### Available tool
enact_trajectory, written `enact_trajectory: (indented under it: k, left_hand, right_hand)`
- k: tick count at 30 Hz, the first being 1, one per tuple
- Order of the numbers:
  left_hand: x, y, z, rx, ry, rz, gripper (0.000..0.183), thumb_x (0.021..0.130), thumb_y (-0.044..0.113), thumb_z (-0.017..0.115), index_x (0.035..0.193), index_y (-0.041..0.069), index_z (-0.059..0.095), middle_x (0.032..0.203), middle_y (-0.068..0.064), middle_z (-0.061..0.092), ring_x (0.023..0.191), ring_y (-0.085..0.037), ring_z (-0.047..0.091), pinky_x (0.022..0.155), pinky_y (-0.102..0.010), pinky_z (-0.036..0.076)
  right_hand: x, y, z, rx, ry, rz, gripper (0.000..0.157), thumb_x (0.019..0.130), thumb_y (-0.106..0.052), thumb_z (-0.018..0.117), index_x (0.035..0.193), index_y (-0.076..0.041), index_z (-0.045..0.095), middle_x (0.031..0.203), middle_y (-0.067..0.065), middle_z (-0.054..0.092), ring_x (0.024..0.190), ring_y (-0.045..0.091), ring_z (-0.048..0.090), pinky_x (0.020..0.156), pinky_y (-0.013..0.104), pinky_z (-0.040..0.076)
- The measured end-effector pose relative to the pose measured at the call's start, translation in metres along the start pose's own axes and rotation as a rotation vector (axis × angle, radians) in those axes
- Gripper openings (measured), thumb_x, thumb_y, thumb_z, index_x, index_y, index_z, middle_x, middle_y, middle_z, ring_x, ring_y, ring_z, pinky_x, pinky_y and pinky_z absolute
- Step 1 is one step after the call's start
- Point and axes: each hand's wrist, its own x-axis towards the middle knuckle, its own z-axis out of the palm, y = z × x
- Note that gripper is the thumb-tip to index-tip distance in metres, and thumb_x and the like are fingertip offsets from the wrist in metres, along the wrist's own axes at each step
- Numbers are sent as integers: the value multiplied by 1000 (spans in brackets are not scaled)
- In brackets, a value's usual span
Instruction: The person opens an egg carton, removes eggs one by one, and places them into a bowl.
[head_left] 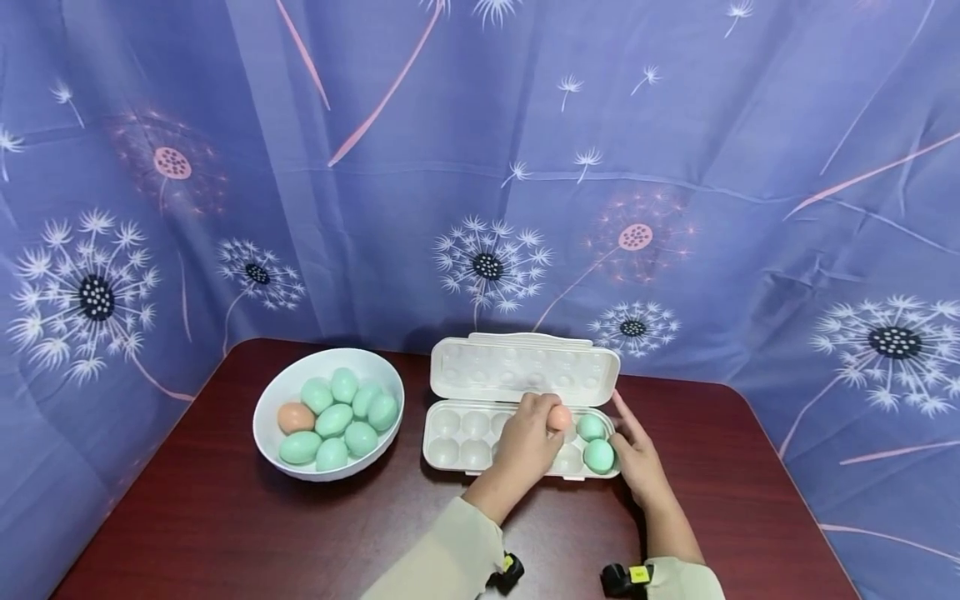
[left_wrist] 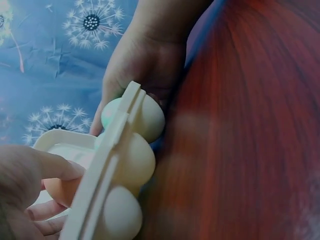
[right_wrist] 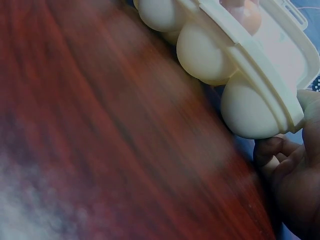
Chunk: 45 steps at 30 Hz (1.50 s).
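A pale plastic egg carton point(head_left: 445, 455) with its lid point(head_left: 525, 372) raised lies on the table. My left hand point(head_left: 525, 437) pinches a brown egg point(head_left: 558, 418) between thumb and fingers, low over the carton's right half. Two green eggs sit in the rightmost cups, a back one point(head_left: 591, 427) and a front one point(head_left: 598, 457). Around the carton's right end my right hand point(head_left: 641, 462) grips, its thumb beside the front green egg. In the right wrist view, curled fingers point(right_wrist: 272, 150) show under the end cup. The left hand hides some middle cups.
On the left of the dark red table point(head_left: 315, 542) stands a white bowl point(head_left: 272, 400) with several green eggs point(head_left: 333, 420) and one brown egg point(head_left: 296, 417). A blue dandelion-print curtain point(head_left: 375, 250) hangs behind the table.
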Motion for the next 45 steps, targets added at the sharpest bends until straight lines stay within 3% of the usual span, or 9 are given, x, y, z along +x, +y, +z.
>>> enact_trajectory:
  k: [6,9,14,16,24,28,36,45]
  left_hand:
    - [-3,-8,-18,6,13,33,41,78,15,82,116,16,65,110,-5,62,82,-24,70,68,-31,55]
    - [-5,-14,-31,6,5,13,43,78,17,82,118,16,65,115,-4,62,88,-25,71,73,-34,56]
    - [-7,-21,-56,-3,3,-14,45,80,18,82,121,17,65,117,-4,61,88,-26,70,73,-37,57]
    - [-9,-24,-64,-6,16,-5,45,80,17,81,122,17,65,117,-5,62,87,-26,71,73,-38,57]
    - [-15,-35,-91,18,112,36,48,77,17,84,122,15,66,118,-6,63,91,-26,72,76,-40,58]
    - [-18,-36,-103,39,137,40,48,78,16,84,122,15,66,117,-6,63,88,-27,72,74,-40,58]
    - [-22,-40,-123,52,111,-4,47,80,18,83,123,16,66,118,-6,63,91,-28,71,75,-42,57]
    - [-22,-50,-152,36,129,-41,46,82,18,81,125,14,65,115,-9,62,86,-24,66,72,-36,54]
  right_hand:
    - [1,1,4,-7,-14,9,72,100,3,43,161,-31,26,120,7,59,100,2,57,83,19,50]
    - [1,1,5,-14,-18,14,71,100,3,42,161,-30,25,123,12,59,100,2,56,83,19,49]
    - [-8,-23,6,-11,-33,27,70,99,4,42,161,-24,26,124,19,58,98,3,57,82,19,49]
    - [-12,-32,6,-12,-37,25,70,99,5,43,161,-22,27,124,22,58,98,4,57,82,19,48]
    - [-14,-32,6,-17,-34,30,70,99,4,43,161,-23,28,124,22,58,98,4,57,82,19,47]
    - [-11,-28,5,-13,-32,39,70,99,5,43,161,-24,27,124,20,59,98,3,56,83,18,47]
    - [2,2,0,-33,-21,40,70,101,1,43,161,-31,25,123,9,59,100,1,55,84,18,47]
    - [0,0,-1,-36,3,19,71,101,0,44,160,-33,26,118,5,59,100,2,55,84,18,47]
